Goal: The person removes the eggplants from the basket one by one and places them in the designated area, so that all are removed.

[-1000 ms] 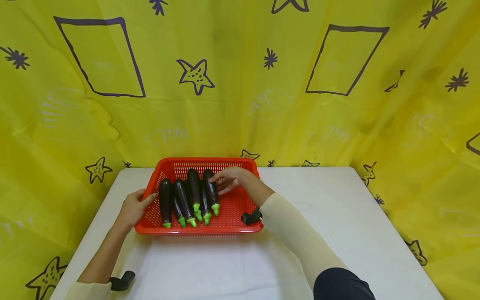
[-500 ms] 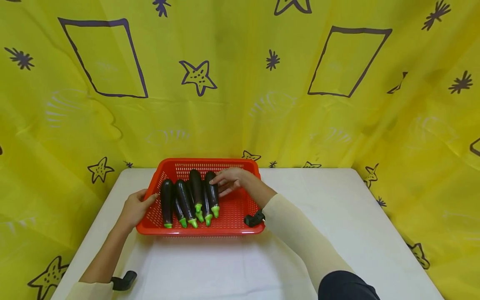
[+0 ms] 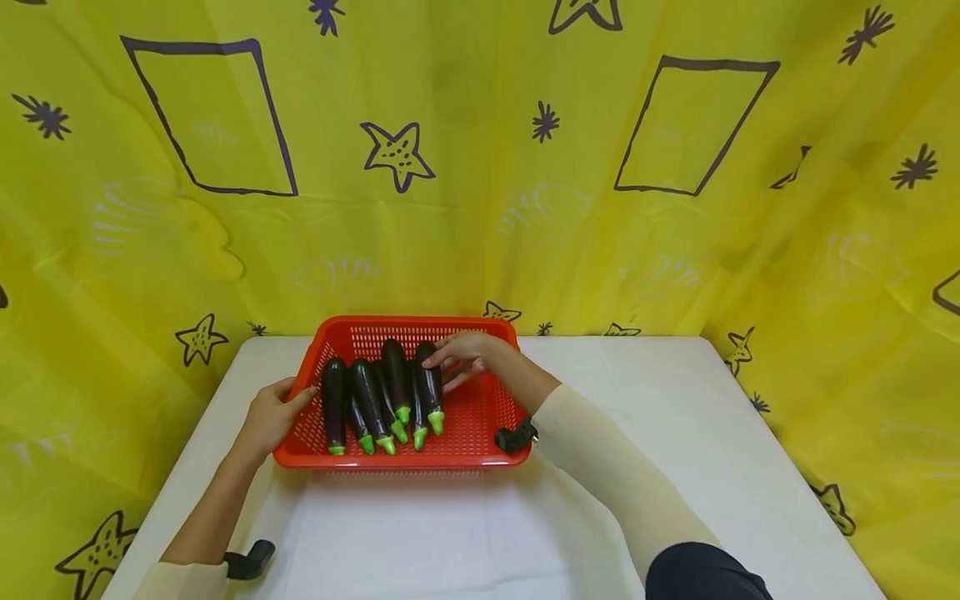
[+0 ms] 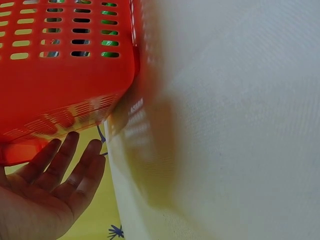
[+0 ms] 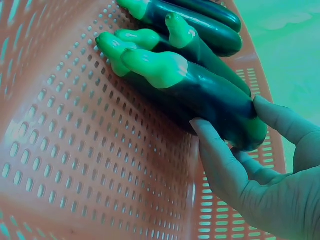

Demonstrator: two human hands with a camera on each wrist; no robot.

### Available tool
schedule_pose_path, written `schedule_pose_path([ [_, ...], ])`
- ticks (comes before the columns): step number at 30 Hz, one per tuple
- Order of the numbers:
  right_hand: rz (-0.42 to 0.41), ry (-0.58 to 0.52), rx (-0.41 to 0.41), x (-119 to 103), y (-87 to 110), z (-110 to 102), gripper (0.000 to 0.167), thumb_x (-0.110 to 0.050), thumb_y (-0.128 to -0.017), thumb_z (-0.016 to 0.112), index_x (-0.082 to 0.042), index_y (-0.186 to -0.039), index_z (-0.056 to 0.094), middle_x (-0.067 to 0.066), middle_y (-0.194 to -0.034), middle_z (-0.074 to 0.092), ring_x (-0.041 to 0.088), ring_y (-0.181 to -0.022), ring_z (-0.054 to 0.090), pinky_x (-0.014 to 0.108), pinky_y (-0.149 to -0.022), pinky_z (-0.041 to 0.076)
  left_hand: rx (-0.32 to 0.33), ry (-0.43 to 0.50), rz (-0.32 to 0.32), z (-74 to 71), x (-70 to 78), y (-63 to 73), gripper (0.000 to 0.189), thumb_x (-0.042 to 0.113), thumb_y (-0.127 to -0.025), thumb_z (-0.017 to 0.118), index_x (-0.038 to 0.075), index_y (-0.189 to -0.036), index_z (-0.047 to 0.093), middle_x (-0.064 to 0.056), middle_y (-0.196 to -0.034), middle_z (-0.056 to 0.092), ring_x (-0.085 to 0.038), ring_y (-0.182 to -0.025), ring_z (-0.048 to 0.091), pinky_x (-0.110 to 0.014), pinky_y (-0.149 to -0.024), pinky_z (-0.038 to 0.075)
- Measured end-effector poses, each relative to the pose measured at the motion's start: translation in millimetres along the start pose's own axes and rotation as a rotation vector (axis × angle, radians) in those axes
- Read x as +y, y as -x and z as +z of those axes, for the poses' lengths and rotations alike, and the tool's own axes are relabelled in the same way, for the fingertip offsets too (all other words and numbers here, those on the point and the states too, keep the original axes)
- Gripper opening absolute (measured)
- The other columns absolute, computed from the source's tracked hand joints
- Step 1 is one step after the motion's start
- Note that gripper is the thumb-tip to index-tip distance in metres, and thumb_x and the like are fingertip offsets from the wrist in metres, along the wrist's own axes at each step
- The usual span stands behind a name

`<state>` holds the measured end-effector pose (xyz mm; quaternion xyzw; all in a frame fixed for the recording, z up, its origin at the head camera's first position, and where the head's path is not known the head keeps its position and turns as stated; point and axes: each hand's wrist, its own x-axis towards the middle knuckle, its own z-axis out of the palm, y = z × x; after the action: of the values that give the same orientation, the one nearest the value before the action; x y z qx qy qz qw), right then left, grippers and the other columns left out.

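A red plastic basket (image 3: pixel 397 462) on the white table holds several dark eggplants with green stem ends, lying side by side in its left half. My left hand (image 3: pixel 268 421) grips the basket's left rim, thumb over the edge; in the left wrist view its fingers (image 4: pixel 80 175) lie against the outside wall (image 4: pixel 65 80). At the right end of the row, my right hand (image 3: pixel 468 354) pinches the upper, blunt end of the rightmost eggplant (image 3: pixel 431 392). Up close in the right wrist view, thumb and fingers sit on either side of that eggplant (image 5: pixel 215 97), which partly overlies another.
Bare basket floor (image 3: pixel 472 425) shows right of the eggplants. Behind the white table (image 3: pixel 622 417) hangs a yellow curtain (image 3: pixel 480 242) with star and fish drawings. Black wrist mounts (image 3: pixel 251 560) show at both wrists.
My right hand has shifted slightly right with the rightmost eggplant, and the eggplants beside it have spread a little. The left hand stays on the basket rim.
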<state>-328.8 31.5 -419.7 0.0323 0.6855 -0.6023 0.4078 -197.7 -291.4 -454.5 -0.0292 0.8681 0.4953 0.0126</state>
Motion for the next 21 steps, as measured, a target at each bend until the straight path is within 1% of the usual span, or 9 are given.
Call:
schedule_pose_path([
  [5, 0.003, 0.012, -0.004, -1, 4.8, -2, 0.076, -0.002, -0.099, 0.070, -0.007, -0.164, 0.031, 0.026, -0.134, 0.056, 0.046, -0.122, 0.059, 0.053, -0.089, 0.060, 0.009, -0.007, 0.007, 0.8, 1.2, 0.8, 0.050, 0.026, -0.107, 0.057, -0.017, -0.132, 0.057, -0.021, -0.099, 0.066, -0.020, -0.080, 0.062, -0.025, -0.064, 0.058],
  [8, -0.003, 0.015, -0.012, -2, 7.2, -3, 0.076, -0.002, -0.099, 0.069, -0.009, -0.164, 0.031, 0.026, -0.135, 0.055, 0.047, -0.124, 0.057, 0.054, -0.091, 0.059, 0.011, -0.010, 0.004, 0.8, 1.3, 1.0, 0.050, 0.027, -0.107, 0.057, -0.017, -0.131, 0.057, -0.020, -0.098, 0.066, -0.020, -0.079, 0.061, -0.026, -0.063, 0.057],
  [15, -0.053, 0.042, 0.004, -4, 16.3, -4, 0.076, 0.000, -0.098, 0.070, -0.007, -0.164, 0.032, 0.026, -0.136, 0.054, 0.050, -0.132, 0.053, 0.056, -0.101, 0.053, 0.003, -0.020, 0.003, 0.1, 2.1, 0.2, 0.052, 0.027, -0.108, 0.056, -0.017, -0.134, 0.056, -0.023, -0.103, 0.066, -0.021, -0.082, 0.062, -0.026, -0.064, 0.058],
  [21, -0.089, 0.061, 0.016, -6, 25.7, -4, 0.075, 0.000, -0.098, 0.070, -0.005, -0.163, 0.034, 0.027, -0.134, 0.055, 0.049, -0.129, 0.055, 0.057, -0.100, 0.054, 0.001, -0.028, 0.000, 0.1, 2.0, 0.2, 0.052, 0.027, -0.108, 0.056, -0.018, -0.135, 0.055, -0.025, -0.105, 0.066, -0.022, -0.083, 0.063, -0.025, -0.065, 0.058],
])
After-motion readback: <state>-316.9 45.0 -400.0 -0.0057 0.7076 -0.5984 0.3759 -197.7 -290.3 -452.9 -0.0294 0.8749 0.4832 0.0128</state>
